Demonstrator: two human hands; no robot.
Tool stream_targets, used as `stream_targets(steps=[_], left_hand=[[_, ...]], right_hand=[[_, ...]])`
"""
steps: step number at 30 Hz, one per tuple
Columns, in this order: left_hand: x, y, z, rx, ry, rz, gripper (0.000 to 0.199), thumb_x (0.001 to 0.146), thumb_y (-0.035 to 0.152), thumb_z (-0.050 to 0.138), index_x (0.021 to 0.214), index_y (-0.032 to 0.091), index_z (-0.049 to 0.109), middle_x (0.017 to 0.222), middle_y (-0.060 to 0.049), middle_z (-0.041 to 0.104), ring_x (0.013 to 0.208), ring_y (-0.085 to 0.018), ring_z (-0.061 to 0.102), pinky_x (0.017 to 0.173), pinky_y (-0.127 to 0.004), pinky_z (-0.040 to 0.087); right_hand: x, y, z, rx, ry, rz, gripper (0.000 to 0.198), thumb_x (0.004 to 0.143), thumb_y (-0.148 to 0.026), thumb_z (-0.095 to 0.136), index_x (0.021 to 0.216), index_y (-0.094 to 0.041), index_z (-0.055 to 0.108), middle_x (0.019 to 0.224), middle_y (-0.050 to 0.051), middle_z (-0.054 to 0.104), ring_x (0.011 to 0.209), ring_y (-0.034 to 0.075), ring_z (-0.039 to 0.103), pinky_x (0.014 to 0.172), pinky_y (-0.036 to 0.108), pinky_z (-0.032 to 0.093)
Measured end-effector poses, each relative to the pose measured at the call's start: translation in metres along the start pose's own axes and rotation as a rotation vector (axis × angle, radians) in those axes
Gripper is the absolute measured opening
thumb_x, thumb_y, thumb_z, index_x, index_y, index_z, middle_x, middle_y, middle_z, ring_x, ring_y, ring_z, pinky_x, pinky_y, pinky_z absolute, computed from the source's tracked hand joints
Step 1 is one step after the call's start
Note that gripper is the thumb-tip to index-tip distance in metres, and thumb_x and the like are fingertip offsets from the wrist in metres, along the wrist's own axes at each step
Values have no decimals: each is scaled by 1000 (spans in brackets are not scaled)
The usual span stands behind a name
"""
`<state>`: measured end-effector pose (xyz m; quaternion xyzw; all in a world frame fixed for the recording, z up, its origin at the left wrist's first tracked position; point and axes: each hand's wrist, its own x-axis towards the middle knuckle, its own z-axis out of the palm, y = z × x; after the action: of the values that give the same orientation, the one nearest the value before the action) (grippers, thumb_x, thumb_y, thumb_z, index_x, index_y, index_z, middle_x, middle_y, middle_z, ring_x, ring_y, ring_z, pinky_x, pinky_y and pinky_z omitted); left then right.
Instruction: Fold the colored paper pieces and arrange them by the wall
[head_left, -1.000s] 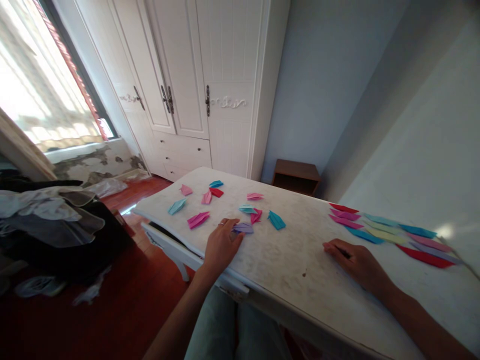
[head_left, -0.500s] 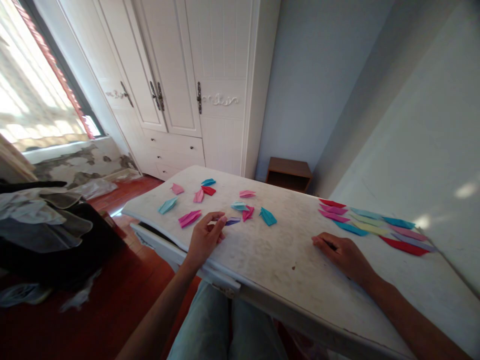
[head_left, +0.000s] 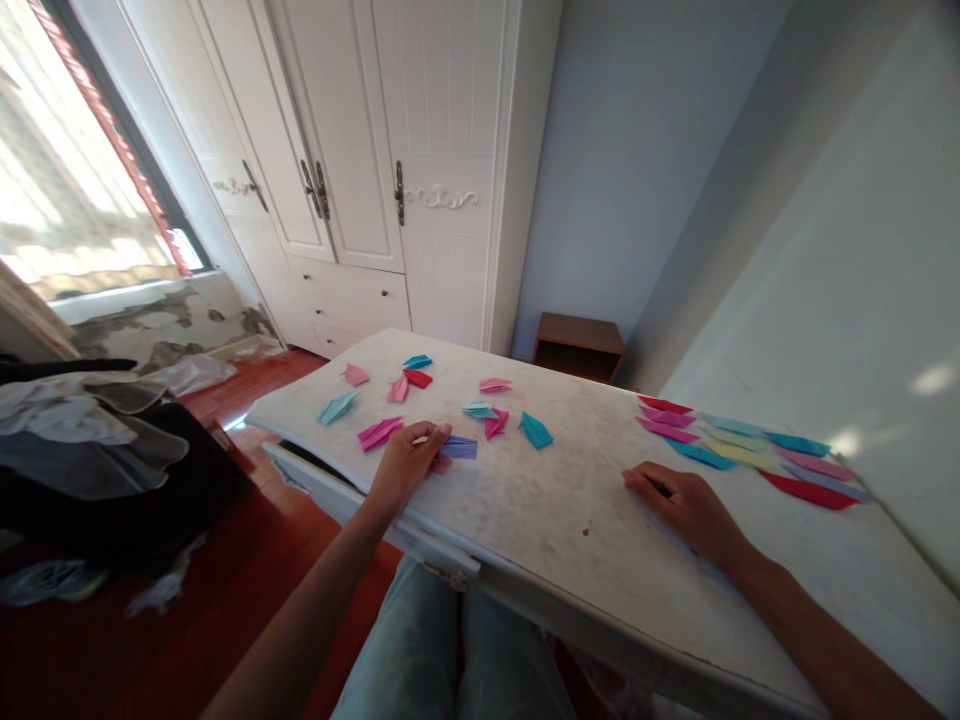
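My left hand (head_left: 411, 462) pinches a purple folded paper (head_left: 459, 448) between thumb and fingers, just above the table near its front edge. Around it lie several folded papers, among them a magenta one (head_left: 380, 434), a light teal one (head_left: 478, 410), a pink-magenta one (head_left: 496, 425) and a blue one (head_left: 536, 431). My right hand (head_left: 679, 505) rests on the table with its fingers curled; whether anything is inside them I cannot make out. Beyond that hand, flat folded papers lie in overlapping rows, with a yellow one (head_left: 739, 455) and a red one (head_left: 808, 491) among them.
The white table (head_left: 540, 520) has a partly pulled-out drawer (head_left: 330, 492) at its front left. A white wardrobe (head_left: 442, 120) stands behind, and a brown cabinet (head_left: 577, 335) is by the far edge. Clothes on a dark heap (head_left: 142, 460) are at the left.
The purple paper in my left hand has turned so that more of its broad face shows. My left hand has shifted slightly left; my right hand has stayed in place.
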<state>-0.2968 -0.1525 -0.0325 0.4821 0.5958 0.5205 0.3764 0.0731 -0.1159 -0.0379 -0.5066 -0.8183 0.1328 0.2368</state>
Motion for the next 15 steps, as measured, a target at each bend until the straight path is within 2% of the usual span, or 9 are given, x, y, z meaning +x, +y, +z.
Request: stream_targets(steps=[6,12,15], left_hand=[[8,1,-1,-90,-88,-64,44,66,58,72,67,15,63,58,1,64,52,-14,60,54,-25,52],[9,0,-10,-105,-235,-51,41,60,40,82,89,13,69,79,-4,72,68,-15,66,66,-25,54],[9,-2,-11,-137,-218,-65,44,57,38,83,91,13,69,79,-4,72,69,-15,67,67,-27,55]], right_hand=[[0,-1,-1,1,0,0,41,92,-51,43,75,-22,67,68,2,69,62,19,61,60,27,44],[0,-1,-1,-3,4,0,40,91,-51,43,76,-23,68,68,2,70,63,19,61,59,27,44],[-1,0,0,1,10,-8,40,91,-52,42,77,-24,68,67,2,69,62,19,60,59,28,44]])
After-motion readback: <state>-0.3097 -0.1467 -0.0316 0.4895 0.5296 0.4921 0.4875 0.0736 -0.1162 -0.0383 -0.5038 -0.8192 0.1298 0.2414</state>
